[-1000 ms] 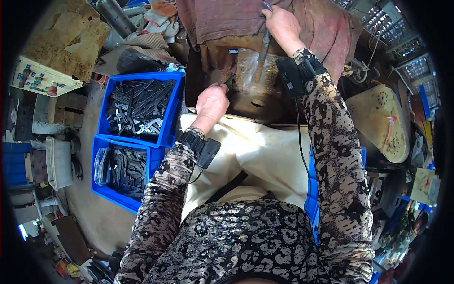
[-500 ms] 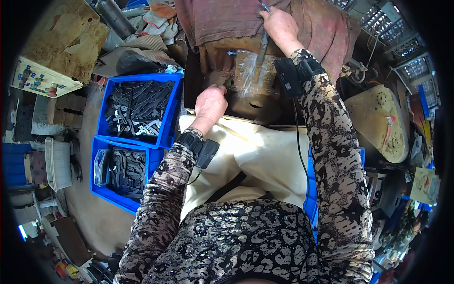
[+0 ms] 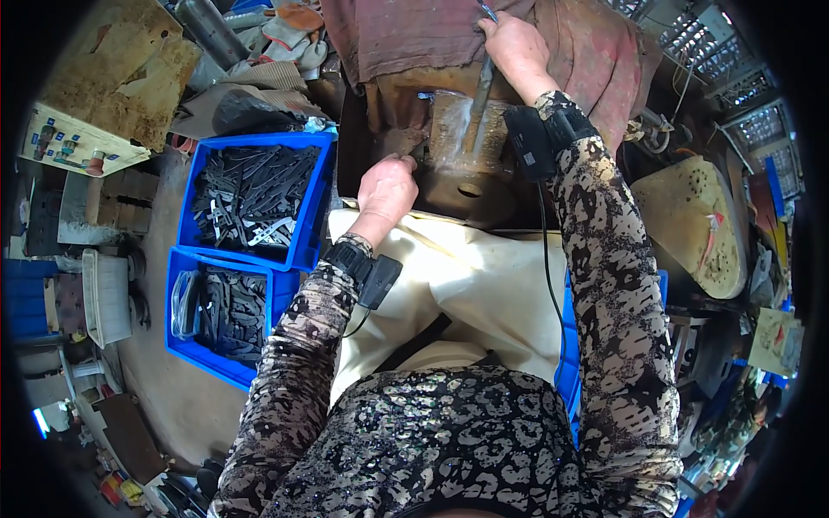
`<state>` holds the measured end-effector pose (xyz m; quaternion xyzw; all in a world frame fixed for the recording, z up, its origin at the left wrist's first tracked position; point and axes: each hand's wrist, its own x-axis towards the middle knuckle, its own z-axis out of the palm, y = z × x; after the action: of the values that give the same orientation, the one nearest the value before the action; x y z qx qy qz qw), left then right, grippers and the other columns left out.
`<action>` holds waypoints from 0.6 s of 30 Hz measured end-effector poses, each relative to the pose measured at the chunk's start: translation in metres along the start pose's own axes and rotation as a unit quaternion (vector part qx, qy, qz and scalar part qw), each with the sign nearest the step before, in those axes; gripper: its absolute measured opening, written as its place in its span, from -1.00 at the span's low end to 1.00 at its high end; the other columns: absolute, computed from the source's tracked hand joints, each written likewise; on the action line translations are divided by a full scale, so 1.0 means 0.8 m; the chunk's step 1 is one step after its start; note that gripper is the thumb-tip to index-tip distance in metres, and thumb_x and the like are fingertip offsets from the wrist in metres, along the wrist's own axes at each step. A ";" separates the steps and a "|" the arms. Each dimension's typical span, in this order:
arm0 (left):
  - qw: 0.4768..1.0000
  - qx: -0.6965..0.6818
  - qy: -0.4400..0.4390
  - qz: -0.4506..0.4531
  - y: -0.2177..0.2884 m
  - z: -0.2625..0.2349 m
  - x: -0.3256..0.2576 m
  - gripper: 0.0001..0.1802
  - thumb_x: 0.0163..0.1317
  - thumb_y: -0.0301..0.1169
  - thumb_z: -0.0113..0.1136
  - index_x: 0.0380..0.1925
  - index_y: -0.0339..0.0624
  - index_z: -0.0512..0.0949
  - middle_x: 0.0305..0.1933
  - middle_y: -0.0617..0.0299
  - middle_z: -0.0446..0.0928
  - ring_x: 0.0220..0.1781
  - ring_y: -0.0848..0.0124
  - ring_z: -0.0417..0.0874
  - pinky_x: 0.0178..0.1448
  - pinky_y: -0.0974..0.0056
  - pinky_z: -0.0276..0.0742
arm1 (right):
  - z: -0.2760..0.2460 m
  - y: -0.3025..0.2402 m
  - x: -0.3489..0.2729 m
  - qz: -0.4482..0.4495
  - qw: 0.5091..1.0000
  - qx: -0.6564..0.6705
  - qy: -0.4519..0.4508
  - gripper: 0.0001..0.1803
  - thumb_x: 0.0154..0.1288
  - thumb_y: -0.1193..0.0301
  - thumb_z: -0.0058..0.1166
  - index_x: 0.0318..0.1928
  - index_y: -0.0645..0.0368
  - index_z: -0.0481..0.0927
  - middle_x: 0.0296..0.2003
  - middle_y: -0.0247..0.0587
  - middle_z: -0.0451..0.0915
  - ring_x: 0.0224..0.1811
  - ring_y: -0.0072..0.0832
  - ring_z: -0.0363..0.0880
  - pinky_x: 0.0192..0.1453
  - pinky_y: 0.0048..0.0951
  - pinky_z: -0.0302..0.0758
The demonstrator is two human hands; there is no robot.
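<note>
Fingers curled inward, my left hand [image 3: 387,188] is at the left side of a wet work trough; whatever it pinches is hidden from this view. My right hand [image 3: 516,53] is raised farther back, over a reddish-brown cloth, with its fingers closed round a slim blue-grey piece [image 3: 489,11] whose end pokes out beyond them. Below that hand, a metal pipe [image 3: 481,95] slants down to a wet brown block [image 3: 449,129], where water splashes. Nearer me lies a round brown disc [image 3: 447,200] with an oval hole.
Two blue bins stand on the left: the far bin [image 3: 186,198] and the near bin [image 3: 207,371], each full of dark flat parts. The cloth [image 3: 414,43] drapes over the back. A pale apron [image 3: 509,276] covers my lap. To the right is a pale triangular seat-like board [image 3: 691,224].
Water around the block sprays in a different pattern. My right hand sits very slightly farther right; the left hand holds nearly the same place.
</note>
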<state>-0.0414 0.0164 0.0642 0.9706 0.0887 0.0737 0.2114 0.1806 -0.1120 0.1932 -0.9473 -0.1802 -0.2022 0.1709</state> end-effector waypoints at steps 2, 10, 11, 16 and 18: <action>1.000 -0.004 0.004 0.001 -0.001 0.000 0.000 -0.80 0.06 -0.52 0.02 -0.35 -0.10 0.62 -0.20 0.03 0.59 -0.13 0.02 0.61 -0.06 0.04 0.55 | 0.000 -0.002 -0.001 0.005 1.000 0.000 -0.003 -0.62 0.34 0.02 -0.05 -0.10 0.01 0.60 -0.20 0.02 0.64 -0.06 0.01 0.58 -0.01 -0.04 0.48; 1.000 0.007 -0.006 -0.003 0.002 -0.002 0.000 -0.80 0.05 -0.52 0.04 -0.36 -0.11 0.62 -0.21 0.00 0.59 -0.15 0.02 0.61 -0.07 0.04 0.55 | 0.002 0.001 0.001 0.000 1.000 -0.006 0.004 -0.61 0.33 0.02 -0.05 -0.10 0.00 0.61 -0.21 0.02 0.65 -0.07 0.00 0.58 -0.01 -0.04 0.49; 1.000 0.005 -0.005 0.000 0.003 -0.001 0.001 -0.80 0.05 -0.52 0.04 -0.35 -0.11 0.62 -0.21 -0.01 0.59 -0.15 0.02 0.62 -0.07 0.04 0.56 | 0.002 0.002 0.000 0.002 1.000 -0.006 0.004 -0.61 0.33 0.02 -0.05 -0.10 0.00 0.61 -0.21 0.02 0.65 -0.07 0.00 0.58 -0.01 -0.04 0.49; 1.000 -0.001 -0.007 -0.005 0.000 -0.003 -0.002 -0.78 0.04 -0.52 0.05 -0.32 -0.10 0.63 -0.19 0.00 0.60 -0.13 0.02 0.62 -0.05 0.04 0.55 | -0.009 -0.014 -0.010 -0.002 1.000 0.011 0.013 -0.64 0.32 0.07 -0.01 -0.14 0.07 0.61 -0.26 0.04 0.64 -0.13 0.00 0.60 -0.06 -0.05 0.50; 0.999 0.019 -0.030 -0.020 0.001 -0.006 -0.001 -0.74 0.04 -0.53 0.06 -0.28 -0.04 0.64 -0.14 0.08 0.60 -0.08 0.11 0.63 -0.02 0.10 0.58 | -0.019 -0.022 -0.020 -0.017 0.999 0.037 0.028 -0.67 0.29 0.19 0.05 -0.19 0.23 0.60 -0.35 0.07 0.64 -0.24 0.00 0.62 -0.14 -0.07 0.52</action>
<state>-0.0433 0.0175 0.0684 0.9742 0.1029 0.0392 0.1971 0.1552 -0.1069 0.2037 -0.9311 -0.1989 -0.2248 0.2074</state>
